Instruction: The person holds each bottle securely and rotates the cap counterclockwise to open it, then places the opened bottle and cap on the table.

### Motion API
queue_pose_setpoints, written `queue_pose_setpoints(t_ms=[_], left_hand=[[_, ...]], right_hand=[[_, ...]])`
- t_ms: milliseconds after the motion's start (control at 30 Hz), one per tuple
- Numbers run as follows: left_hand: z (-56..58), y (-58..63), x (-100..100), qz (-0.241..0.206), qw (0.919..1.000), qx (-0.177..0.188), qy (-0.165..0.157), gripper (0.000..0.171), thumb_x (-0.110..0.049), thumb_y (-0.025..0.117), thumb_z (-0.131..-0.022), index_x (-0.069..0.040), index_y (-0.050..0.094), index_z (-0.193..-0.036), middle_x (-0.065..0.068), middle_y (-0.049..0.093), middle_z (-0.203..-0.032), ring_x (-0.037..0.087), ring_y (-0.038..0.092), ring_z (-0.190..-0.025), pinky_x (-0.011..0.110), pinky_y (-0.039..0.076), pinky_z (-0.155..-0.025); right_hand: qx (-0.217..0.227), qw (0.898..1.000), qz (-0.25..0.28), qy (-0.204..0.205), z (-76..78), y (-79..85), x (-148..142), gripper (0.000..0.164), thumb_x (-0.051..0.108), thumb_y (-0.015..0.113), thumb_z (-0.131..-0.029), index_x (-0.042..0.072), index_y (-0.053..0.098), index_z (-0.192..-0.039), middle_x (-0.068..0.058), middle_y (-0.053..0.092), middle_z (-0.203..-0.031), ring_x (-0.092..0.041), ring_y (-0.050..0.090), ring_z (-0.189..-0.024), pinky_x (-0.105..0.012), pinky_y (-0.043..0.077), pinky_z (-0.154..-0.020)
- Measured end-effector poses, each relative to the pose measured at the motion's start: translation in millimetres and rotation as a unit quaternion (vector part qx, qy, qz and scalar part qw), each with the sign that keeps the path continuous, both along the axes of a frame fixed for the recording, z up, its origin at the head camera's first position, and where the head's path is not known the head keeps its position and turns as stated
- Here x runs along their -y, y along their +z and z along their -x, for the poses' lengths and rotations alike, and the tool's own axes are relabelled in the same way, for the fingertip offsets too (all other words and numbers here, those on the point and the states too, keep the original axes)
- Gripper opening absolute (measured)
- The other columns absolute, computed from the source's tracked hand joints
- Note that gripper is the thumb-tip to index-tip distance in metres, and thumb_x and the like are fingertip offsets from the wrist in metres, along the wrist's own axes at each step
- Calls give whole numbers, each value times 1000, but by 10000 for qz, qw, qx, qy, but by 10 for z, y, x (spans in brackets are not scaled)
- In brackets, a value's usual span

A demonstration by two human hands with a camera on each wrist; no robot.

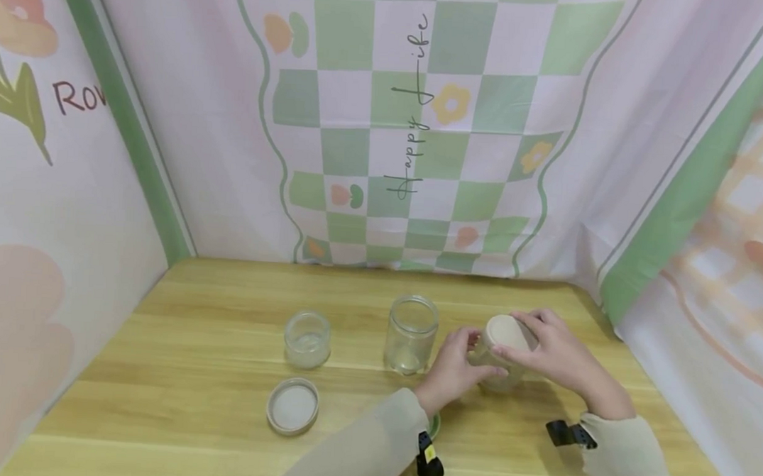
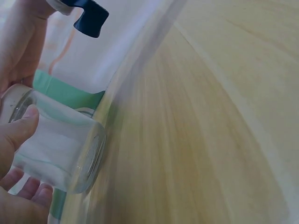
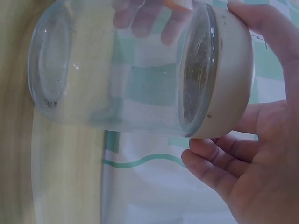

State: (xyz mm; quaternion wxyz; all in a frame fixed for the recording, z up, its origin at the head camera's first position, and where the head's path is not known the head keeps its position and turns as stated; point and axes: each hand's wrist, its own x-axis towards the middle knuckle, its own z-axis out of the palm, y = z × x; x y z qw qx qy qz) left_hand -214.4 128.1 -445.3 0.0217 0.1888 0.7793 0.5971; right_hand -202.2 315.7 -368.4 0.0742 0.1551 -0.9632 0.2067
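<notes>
Left hand [image 1: 452, 370] is holding clear cylindrical glass jar [image 3: 126, 84] | right hand [image 1: 558, 352] is gripping jar's round cream lid [image 1: 504, 331], above left hand

Checked cloth [image 1: 418, 126] reads "Happy Life", left cloth [image 1: 83, 196] "Ro…"

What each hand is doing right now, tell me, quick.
Left hand: closed, holding the lidded jar.
Right hand: closed, holding that jar's lid.
</notes>
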Motion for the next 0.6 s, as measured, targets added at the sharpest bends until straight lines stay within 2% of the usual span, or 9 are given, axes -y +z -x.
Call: queue_pose_setpoints(t_ms=[400,600], left_hand=[[10,-10,6,84,9998,-81,-163,60,-28,85,-81,-16,56,-132,-10,53,-124,12,51,-112,25,46,-93],[20,-10,15,132,9995,-146,-231,62,-29,85,-82,-15,55,-134,-10,53,-126,12,52,-113,25,46,-94]], right_hand=[[-141,9997,-45,169,35,-25,-46,81,46,81,-83,-11,54,-135,-20,55,-116,-34,57,-100,-52,53,-78],[-146,9979,151,618,78,-33,-124,74,38,83,-83,-7,56,-136,-21,54,-122,-37,56,-104,-52,53,-77]])
